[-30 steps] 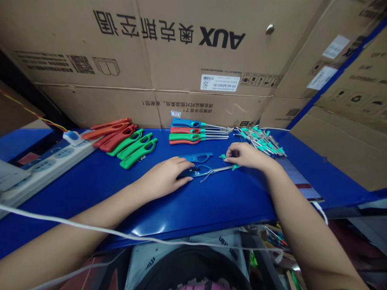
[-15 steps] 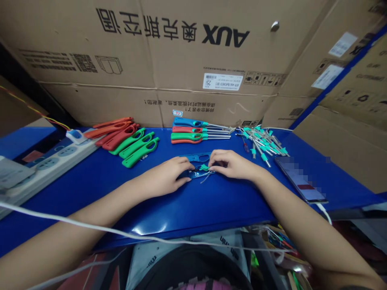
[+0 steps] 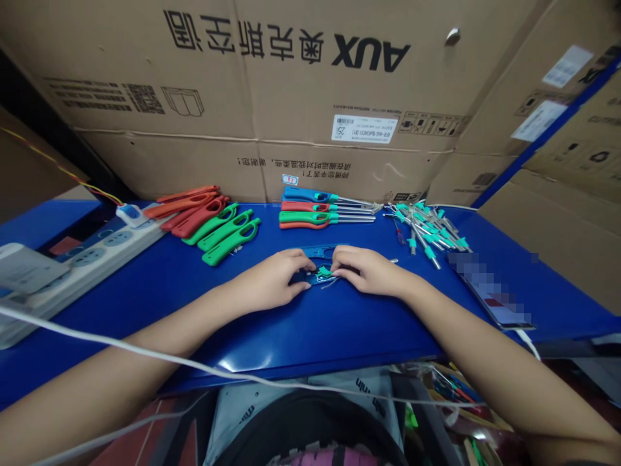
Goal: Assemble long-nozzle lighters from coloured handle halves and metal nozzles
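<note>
My left hand (image 3: pixel 272 285) lies curled on the blue table (image 3: pixel 145 285), its fingertips pressing a blue plastic handle shell (image 3: pixel 317 251). My right hand (image 3: pixel 366 270) meets it from the right and pinches a thin metal rod with a teal fitting (image 3: pixel 324 272) against that shell. The rod's far tip sticks out to the right of my right hand. Both hands touch the same piece at the table's middle.
Orange, red and green handle shells (image 3: pixel 208 223) lie at the back left. Assembled long-nosed lighters (image 3: pixel 320 208) lie behind my hands, and a pile of teal-tipped rods (image 3: pixel 429 226) is at the back right. A power strip (image 3: pixel 82 252) sits left, a phone (image 3: pixel 490 291) right, and cardboard boxes (image 3: pixel 291 97) behind.
My right hand has slid left with the rod, from beside the rod pile to the blue shell under my left hand. My left hand has barely moved.
</note>
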The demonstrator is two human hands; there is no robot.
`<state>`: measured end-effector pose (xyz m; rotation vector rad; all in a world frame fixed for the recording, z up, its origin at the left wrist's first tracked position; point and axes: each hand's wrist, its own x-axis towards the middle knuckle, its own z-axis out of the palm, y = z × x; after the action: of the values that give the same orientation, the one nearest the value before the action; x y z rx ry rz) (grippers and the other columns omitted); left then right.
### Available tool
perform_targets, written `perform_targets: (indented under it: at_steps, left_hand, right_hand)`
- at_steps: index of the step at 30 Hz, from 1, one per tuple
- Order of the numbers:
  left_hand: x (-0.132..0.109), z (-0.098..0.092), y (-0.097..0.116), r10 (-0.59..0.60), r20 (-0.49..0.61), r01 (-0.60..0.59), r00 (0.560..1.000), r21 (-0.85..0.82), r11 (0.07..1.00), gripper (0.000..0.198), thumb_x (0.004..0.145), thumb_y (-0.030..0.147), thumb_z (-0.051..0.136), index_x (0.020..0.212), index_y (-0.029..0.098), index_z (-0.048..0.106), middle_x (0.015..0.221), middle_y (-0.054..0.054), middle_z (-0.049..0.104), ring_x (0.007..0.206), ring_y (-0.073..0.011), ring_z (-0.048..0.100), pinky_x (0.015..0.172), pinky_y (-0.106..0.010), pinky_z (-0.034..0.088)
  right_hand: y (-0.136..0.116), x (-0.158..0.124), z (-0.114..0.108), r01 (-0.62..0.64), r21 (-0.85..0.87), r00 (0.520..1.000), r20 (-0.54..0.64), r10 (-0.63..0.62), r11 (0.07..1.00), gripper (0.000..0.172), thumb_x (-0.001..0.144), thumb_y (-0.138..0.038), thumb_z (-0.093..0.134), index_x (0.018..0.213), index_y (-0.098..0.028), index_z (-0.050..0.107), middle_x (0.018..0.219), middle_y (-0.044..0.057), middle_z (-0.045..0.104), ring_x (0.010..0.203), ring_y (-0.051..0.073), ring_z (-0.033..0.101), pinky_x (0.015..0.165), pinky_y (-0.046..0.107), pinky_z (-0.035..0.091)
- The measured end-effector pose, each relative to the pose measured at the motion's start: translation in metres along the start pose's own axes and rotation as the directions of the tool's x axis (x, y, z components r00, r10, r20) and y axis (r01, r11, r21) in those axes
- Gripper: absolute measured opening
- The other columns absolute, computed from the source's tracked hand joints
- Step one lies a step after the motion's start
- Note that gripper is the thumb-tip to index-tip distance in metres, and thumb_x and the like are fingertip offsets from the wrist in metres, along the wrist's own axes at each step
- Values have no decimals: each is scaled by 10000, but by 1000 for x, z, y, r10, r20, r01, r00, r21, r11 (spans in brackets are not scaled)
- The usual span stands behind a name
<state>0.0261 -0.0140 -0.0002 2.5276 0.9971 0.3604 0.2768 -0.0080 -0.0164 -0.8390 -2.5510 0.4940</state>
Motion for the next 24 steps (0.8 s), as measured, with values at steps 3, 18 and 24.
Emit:
perform_targets:
  at_steps: [3, 18, 24]
  left_hand:
    - [0, 1, -2, -17, -11, 17, 1000, -25, 1000, 291, 868, 205, 662, 1155, 160, 676, 1117, -92, 669, 1014, -233, 663, 930, -360, 540]
    - [-5, 6, 0, 72, -38, -67, 997, 113, 991, 379, 897, 156, 591, 1273, 178, 549, 1156, -108, 659, 1106, -263, 613, 961, -403, 501]
    - [-6, 6, 4, 88, -28, -83, 996, 161, 984, 374, 919, 164, 565, 1293, 167, 552, 1190, -127, 645, 1122, -279, 597, 978, -432, 495]
  right_hand:
    - [0, 0, 2, 0, -14, 1000, -9, 0, 1000, 140, 978, -210, 499, 882, -182, 597, 884, 50, 599, 824, 173, 563, 747, 295, 464]
    - [-9, -1, -5, 83, -271, 995, 82, -63, 959, 197, 952, -142, 485, 882, -199, 660, 977, 58, 683, 836, 169, 613, 694, 261, 418]
    - [-10, -1, -3, 169, -418, 985, 87, -146, 893, 215, 957, -145, 448, 868, -188, 639, 923, 67, 660, 766, 165, 563, 628, 267, 348]
